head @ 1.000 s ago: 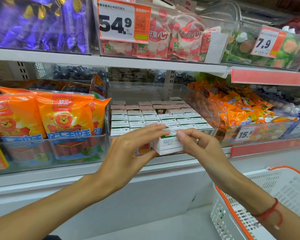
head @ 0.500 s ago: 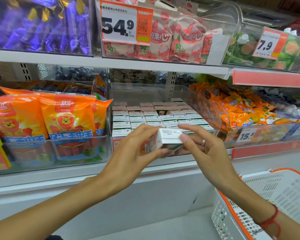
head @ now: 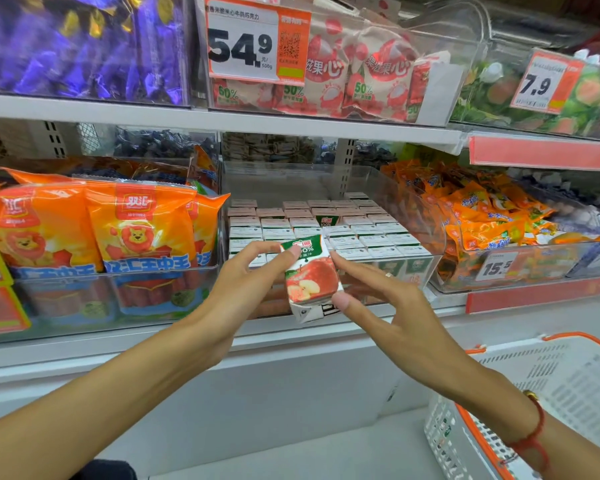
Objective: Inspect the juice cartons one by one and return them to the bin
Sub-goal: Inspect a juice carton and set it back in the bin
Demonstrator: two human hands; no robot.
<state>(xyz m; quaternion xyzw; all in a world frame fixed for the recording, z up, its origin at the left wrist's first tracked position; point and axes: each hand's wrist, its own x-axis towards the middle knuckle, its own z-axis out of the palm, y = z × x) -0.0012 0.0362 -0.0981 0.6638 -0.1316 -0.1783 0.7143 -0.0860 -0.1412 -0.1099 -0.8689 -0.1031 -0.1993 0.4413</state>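
A small juice carton point(head: 310, 277) with a red apple picture and a green top is held up in front of the shelf, its front face turned to me. My left hand point(head: 246, 289) pinches its upper left corner with the fingertips. My right hand point(head: 378, 299) pinches its right side between thumb and forefinger. Behind it a clear plastic bin point(head: 406, 209) on the middle shelf holds several rows of the same cartons point(head: 343, 233), seen from their white tops.
Orange sausage packs point(head: 132, 233) fill the bin to the left, orange snack bags point(head: 482, 216) the bin to the right. An upper shelf point(head: 222, 116) carries candy bins and price tags. A white and orange shopping basket point(head: 548, 393) stands at the lower right.
Both hands have lifted the carton slightly out from the bin front and turned it, so its apple-printed face now shows instead of its white top.
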